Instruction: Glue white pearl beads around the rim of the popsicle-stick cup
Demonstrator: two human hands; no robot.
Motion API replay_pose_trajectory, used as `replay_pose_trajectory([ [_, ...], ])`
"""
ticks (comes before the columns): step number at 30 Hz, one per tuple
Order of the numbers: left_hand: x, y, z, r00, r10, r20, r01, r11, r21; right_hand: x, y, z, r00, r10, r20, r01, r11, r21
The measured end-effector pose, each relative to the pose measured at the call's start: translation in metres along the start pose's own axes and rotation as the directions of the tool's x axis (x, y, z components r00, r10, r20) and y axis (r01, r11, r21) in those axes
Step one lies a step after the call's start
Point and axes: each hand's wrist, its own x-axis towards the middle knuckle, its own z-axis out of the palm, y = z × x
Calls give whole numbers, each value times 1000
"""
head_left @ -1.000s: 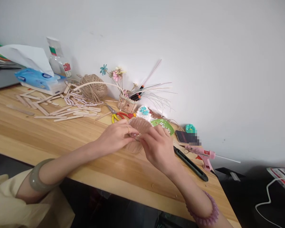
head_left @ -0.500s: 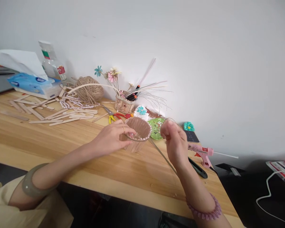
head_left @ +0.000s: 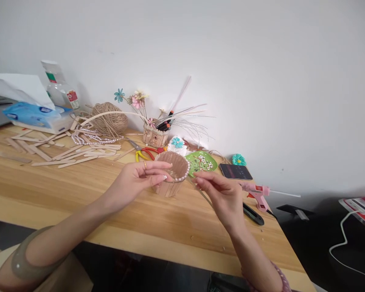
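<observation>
A small brown cup faced with wooden sticks stands on the table, a row of pearl beads along its rim. My left hand hovers in front of the cup's mouth with fingers stretched and apart, hiding part of the near rim. Just right of the cup, my right hand has thumb and forefinger pinched together; whatever is between them is too fine to name. Behind it lies a green leaf-shaped dish with small flowers on it.
To the right are a pink glue gun, a dark-handled tool and a phone. Yellow-red pliers, a twine ball, loose craft sticks and a flower-filled holder lie behind and left. The table's right edge is close.
My left hand has let go of the cup's rim and turned, fingers stretched out. My right hand has come down and left towards the cup. The phone shows more fully.
</observation>
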Motion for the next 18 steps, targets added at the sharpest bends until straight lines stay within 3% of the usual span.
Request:
replay_pose_trajectory([
  [3, -9, 2, 8, 995, -88, 39, 90, 994, -55, -12, -8, 6, 984, -162, 68, 171, 973, -152],
  [7, -27, -4, 21, 975, -210, 77, 218, 967, -134, -36, -10, 17, 911, -346, 223, 402, 865, -299],
  [9, -37, -12, 26, 963, -259, 80, 269, 947, -177, -49, -7, 21, 869, -422, 260, 495, 759, -423],
  [12, -52, -24, 32, 950, -302, 78, 312, 927, -210, -64, 0, 23, 768, -540, 343, 629, 536, -564],
  [15, -61, -34, 37, 945, -318, 75, 327, 922, -207, -68, 5, 24, 720, -561, 409, 666, 392, -635],
  [18, -65, -38, 38, 954, -295, 54, 300, 940, -164, -66, 9, 26, 737, -544, 400, 643, 385, -662],
])
